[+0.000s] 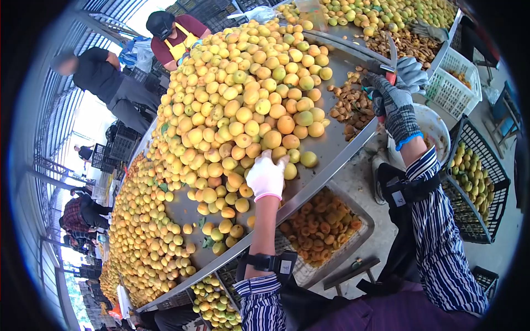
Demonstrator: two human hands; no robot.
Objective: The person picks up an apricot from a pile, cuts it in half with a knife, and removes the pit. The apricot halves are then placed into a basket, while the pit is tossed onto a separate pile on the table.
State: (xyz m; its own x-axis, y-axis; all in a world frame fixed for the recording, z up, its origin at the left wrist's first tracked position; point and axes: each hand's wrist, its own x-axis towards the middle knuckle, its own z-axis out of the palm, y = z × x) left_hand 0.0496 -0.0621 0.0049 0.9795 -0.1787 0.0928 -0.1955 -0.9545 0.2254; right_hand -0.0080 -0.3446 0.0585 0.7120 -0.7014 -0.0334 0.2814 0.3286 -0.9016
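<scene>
My left hand [266, 176], in a white glove with a pink cuff, is at the near edge of a big heap of yellow-orange apricots [237, 110]. Its finger and thumb are curled around an apricot, which is partly hidden. My right hand [394, 105], in a grey-and-black striped glove with a blue cuff, is closed around a red-handled cutting tool [392, 52]. Its curved metal blade points up. Next to this hand a pile of brown pits [351, 105] lies on the metal table [326, 146]. A grey glove [411, 73] shows just behind the right hand.
Below the table edge stands a crate of halved apricots [361, 220]. To the right are a white bucket [439, 124], a black crate of greenish fruit [491, 179] and a pale green crate [455, 94]. Co-workers [179, 38] stand across the table.
</scene>
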